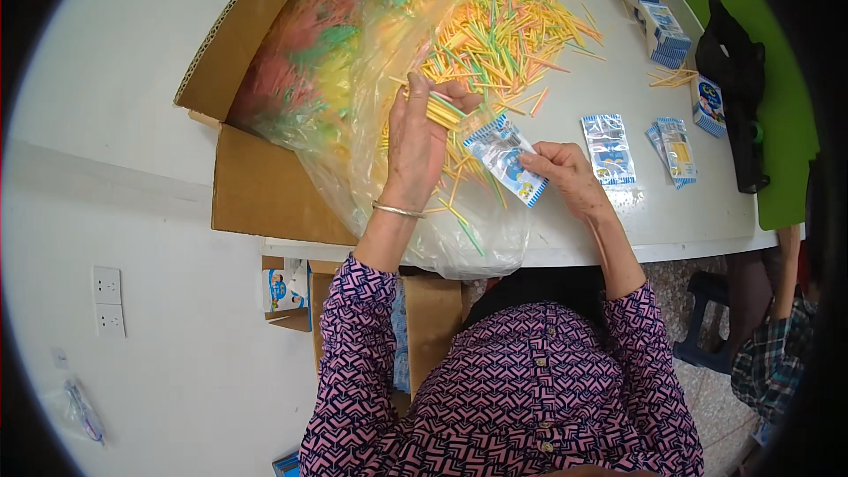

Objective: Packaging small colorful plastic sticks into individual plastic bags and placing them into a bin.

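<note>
A small bundle of thin yellow and green sticks [444, 111] lies in my left hand [417, 137], its fingers closed round them. My right hand [570, 178] pinches the lower right side of a blue and white printed sachet [508, 159]. The sachet's upper end meets the ends of the sticks; whether any have gone inside I cannot tell. Behind my hands spreads a loose heap of yellow, pink and green sticks [503, 31]. The clear plastic bag [468, 243] they spill from reaches under my left wrist to the table's front edge.
A cardboard box [265, 185] holding the bag stands at the left. On the white table [565, 238], right of my hands, lie a flat sachet [609, 150] and two overlapping sachets [678, 150]. Small blue boxes [664, 34] and a black object [731, 62] line the right side.
</note>
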Demonstrator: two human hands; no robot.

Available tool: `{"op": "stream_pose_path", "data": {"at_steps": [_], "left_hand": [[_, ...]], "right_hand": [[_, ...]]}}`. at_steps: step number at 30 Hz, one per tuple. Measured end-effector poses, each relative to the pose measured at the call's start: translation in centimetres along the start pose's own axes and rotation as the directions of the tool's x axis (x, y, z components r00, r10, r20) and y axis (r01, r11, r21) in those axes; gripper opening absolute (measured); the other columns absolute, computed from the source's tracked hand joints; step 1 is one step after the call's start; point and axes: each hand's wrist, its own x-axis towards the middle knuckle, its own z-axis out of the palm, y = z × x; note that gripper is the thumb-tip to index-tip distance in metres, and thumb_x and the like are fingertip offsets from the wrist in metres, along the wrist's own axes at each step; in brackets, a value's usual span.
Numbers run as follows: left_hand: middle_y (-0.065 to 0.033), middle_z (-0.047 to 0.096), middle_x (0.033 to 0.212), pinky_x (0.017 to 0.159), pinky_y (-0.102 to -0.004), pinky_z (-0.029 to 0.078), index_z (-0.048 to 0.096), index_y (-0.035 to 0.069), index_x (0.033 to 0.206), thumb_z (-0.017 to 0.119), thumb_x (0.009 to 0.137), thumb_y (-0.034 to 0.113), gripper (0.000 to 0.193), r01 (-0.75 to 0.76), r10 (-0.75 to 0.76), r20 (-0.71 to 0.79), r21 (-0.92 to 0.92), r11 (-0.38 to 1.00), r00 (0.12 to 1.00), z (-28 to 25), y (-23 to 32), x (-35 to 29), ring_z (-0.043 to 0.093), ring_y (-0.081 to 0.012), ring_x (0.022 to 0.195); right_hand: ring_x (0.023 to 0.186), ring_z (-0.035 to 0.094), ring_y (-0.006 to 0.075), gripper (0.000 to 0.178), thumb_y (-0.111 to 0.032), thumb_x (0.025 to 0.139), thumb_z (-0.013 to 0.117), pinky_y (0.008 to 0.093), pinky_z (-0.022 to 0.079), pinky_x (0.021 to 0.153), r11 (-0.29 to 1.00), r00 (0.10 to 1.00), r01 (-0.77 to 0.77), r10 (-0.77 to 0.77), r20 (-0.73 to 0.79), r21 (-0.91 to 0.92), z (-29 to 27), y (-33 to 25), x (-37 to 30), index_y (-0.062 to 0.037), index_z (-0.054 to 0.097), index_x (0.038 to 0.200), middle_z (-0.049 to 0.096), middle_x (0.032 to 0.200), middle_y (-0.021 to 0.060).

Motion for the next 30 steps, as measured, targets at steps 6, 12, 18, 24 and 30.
{"op": "stream_pose_path", "data": {"at_steps": [6, 12, 18, 24, 30], "left_hand": [[-0.0139, 0.060, 0.089, 0.084, -0.0370, 0.050, 0.047, 0.005, 0.094, 0.043, 0.098, 0.038, 0.034, -0.056, 0.055, 0.033, 0.040, 0.998, 0.998, 2.3, 0.0, -1.3, 0.065, -0.0268, 0.088], [-0.0155, 0.061, 0.091, 0.085, -0.0361, 0.049, 0.043, 0.004, 0.098, 0.040, 0.100, 0.035, 0.032, -0.016, 0.011, 0.052, 0.090, 0.996, 0.999, 3.0, -0.9, -2.9, 0.064, -0.0256, 0.090], [-0.0198, 0.062, 0.101, 0.086, -0.0339, 0.049, 0.039, 0.002, 0.102, 0.036, 0.101, 0.032, 0.030, -0.054, 0.043, 0.058, 0.214, 0.975, 0.997, 3.0, -1.3, -4.0, 0.061, -0.0245, 0.098], [-0.0234, 0.059, 0.110, 0.094, -0.0391, 0.046, 0.038, 0.005, 0.101, 0.038, 0.101, 0.030, 0.025, -0.041, 0.032, 0.047, 0.202, 0.979, 0.998, 2.7, -1.5, -5.1, 0.058, -0.0300, 0.108], [-0.0234, 0.058, 0.114, 0.093, -0.0347, 0.044, 0.038, 0.005, 0.103, 0.037, 0.101, 0.028, 0.024, -0.152, 0.057, 0.238, 0.407, 0.900, 0.970, 2.4, -1.6, -5.8, 0.057, -0.0246, 0.108]], "right_hand": [[0.071, 0.055, 0.0038, 0.025, -0.023, 0.088, 0.063, 0.0199, 0.042, 0.067, 0.998, 0.995, -0.057, 0.053, 0.084, 0.039, 0.0, -0.5, -0.7, 0.0018, 0.069, 0.090, 0.066, 0.079, 0.0010], [0.073, 0.056, 0.0045, 0.026, -0.023, 0.088, 0.064, 0.0203, 0.043, 0.069, 0.994, 0.992, -0.063, 0.053, 0.116, 0.087, -0.3, -0.1, -0.9, 0.0020, 0.069, 0.091, 0.067, 0.080, 0.0021], [0.075, 0.056, 0.0048, 0.026, -0.022, 0.088, 0.064, 0.0204, 0.044, 0.070, 0.994, 0.993, -0.056, 0.046, 0.110, 0.096, -0.3, -0.1, -1.4, 0.0029, 0.069, 0.092, 0.067, 0.082, 0.0024], [0.080, 0.058, 0.0064, 0.028, -0.021, 0.088, 0.064, 0.0203, 0.045, 0.072, 0.996, 0.992, -0.060, 0.053, 0.117, 0.059, -0.5, 0.2, -1.7, 0.0043, 0.068, 0.099, 0.068, 0.088, 0.0053], [0.078, 0.058, 0.0056, 0.027, -0.021, 0.089, 0.063, 0.0199, 0.045, 0.070, 0.998, 0.989, -0.052, 0.049, 0.140, 0.018, -0.6, 0.1, -2.0, 0.0036, 0.069, 0.099, 0.068, 0.086, 0.0043]]}}
